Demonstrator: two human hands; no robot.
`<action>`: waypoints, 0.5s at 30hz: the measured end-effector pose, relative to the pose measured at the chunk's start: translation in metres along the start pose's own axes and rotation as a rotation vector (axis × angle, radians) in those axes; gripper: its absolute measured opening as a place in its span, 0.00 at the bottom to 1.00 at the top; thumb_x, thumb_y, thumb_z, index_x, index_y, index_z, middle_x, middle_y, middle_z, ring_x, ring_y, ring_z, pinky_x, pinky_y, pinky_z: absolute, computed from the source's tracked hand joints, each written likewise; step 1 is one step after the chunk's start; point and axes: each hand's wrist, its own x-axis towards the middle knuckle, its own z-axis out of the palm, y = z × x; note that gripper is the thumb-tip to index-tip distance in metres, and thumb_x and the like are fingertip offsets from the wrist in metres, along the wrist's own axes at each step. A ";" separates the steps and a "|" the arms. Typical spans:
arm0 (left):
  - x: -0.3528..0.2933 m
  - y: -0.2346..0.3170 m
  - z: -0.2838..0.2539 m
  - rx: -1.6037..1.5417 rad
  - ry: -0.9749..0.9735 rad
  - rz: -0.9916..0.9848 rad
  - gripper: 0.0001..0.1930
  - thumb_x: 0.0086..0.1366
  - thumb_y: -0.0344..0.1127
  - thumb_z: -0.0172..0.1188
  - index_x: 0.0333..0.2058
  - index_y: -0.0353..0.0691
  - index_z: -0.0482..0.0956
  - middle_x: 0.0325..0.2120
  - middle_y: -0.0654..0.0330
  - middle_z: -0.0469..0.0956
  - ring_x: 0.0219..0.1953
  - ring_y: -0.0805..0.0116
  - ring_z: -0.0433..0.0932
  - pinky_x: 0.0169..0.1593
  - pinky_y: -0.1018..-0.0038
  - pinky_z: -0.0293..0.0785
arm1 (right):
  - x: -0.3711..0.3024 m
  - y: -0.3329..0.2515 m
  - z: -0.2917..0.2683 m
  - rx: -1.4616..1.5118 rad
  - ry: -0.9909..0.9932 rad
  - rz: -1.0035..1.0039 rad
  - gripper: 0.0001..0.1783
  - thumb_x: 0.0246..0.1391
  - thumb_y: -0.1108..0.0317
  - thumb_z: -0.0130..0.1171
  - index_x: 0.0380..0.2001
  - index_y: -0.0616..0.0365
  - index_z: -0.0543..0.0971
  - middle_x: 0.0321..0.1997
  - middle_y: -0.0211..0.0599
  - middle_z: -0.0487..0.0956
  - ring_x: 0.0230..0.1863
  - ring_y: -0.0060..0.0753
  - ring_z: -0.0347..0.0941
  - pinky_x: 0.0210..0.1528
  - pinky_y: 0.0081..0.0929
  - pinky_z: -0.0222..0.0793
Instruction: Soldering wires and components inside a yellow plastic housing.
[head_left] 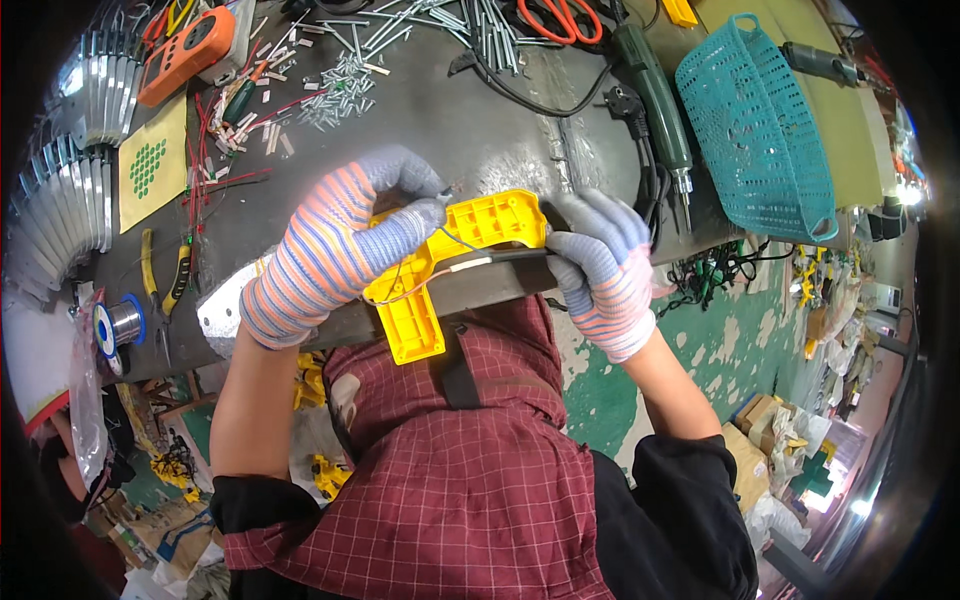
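My left hand (335, 250) pinches thin wires (400, 290) above the yellow plastic shell (470, 240); my right hand (600, 265) clamps its end. I should feed them gently, shell steady.

single head view, looks steeply down, close over workbench edge (470, 290), fisheye-bent.
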 end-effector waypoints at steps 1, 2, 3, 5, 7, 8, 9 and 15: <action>-0.001 0.000 -0.001 -0.009 0.012 0.013 0.07 0.61 0.28 0.59 0.38 0.34 0.75 0.33 0.63 0.77 0.38 0.77 0.75 0.46 0.76 0.72 | 0.001 0.000 0.001 0.052 -0.068 0.018 0.15 0.46 0.67 0.63 0.39 0.51 0.77 0.47 0.33 0.80 0.53 0.41 0.73 0.56 0.43 0.64; -0.002 -0.010 0.001 -0.092 0.068 0.064 0.08 0.60 0.32 0.61 0.36 0.34 0.78 0.29 0.61 0.78 0.36 0.76 0.76 0.43 0.75 0.73 | 0.000 0.000 0.000 0.127 -0.096 0.046 0.14 0.46 0.67 0.64 0.39 0.51 0.78 0.49 0.34 0.80 0.56 0.42 0.73 0.60 0.45 0.62; -0.004 -0.010 0.000 -0.091 0.064 0.064 0.08 0.60 0.32 0.61 0.36 0.34 0.78 0.29 0.61 0.78 0.36 0.76 0.76 0.43 0.75 0.73 | -0.001 0.001 0.000 0.126 -0.094 0.050 0.14 0.46 0.67 0.64 0.39 0.51 0.78 0.49 0.34 0.80 0.56 0.42 0.73 0.60 0.45 0.62; -0.008 -0.008 -0.005 -0.048 -0.004 0.011 0.09 0.60 0.32 0.62 0.36 0.34 0.77 0.29 0.61 0.78 0.36 0.76 0.76 0.43 0.75 0.73 | -0.002 0.000 0.002 0.250 -0.134 0.003 0.14 0.45 0.68 0.64 0.38 0.51 0.79 0.47 0.33 0.81 0.54 0.41 0.74 0.60 0.45 0.62; -0.014 -0.008 -0.012 0.030 -0.002 0.001 0.08 0.60 0.32 0.61 0.36 0.34 0.78 0.29 0.61 0.78 0.35 0.75 0.76 0.42 0.75 0.73 | 0.005 -0.005 -0.001 0.240 -0.170 -0.016 0.14 0.45 0.68 0.65 0.38 0.51 0.80 0.45 0.31 0.81 0.52 0.40 0.75 0.60 0.45 0.62; -0.016 -0.008 -0.013 0.072 0.012 0.028 0.08 0.60 0.32 0.61 0.36 0.33 0.78 0.29 0.60 0.78 0.34 0.75 0.76 0.42 0.74 0.73 | 0.006 -0.005 -0.002 0.224 -0.181 -0.016 0.14 0.44 0.67 0.65 0.38 0.50 0.80 0.44 0.30 0.81 0.51 0.39 0.75 0.60 0.45 0.62; -0.018 -0.008 -0.014 0.113 0.025 0.058 0.08 0.60 0.32 0.61 0.35 0.33 0.78 0.28 0.60 0.79 0.34 0.74 0.76 0.42 0.74 0.73 | 0.008 -0.005 -0.003 0.207 -0.191 -0.017 0.14 0.44 0.67 0.65 0.38 0.49 0.80 0.43 0.29 0.81 0.50 0.38 0.75 0.60 0.45 0.62; -0.016 -0.012 -0.006 0.135 0.140 0.041 0.08 0.60 0.32 0.62 0.36 0.34 0.79 0.28 0.57 0.79 0.33 0.70 0.78 0.42 0.73 0.74 | 0.009 -0.001 0.015 -0.003 -0.002 0.044 0.11 0.47 0.67 0.63 0.37 0.48 0.80 0.37 0.27 0.80 0.45 0.36 0.76 0.58 0.43 0.62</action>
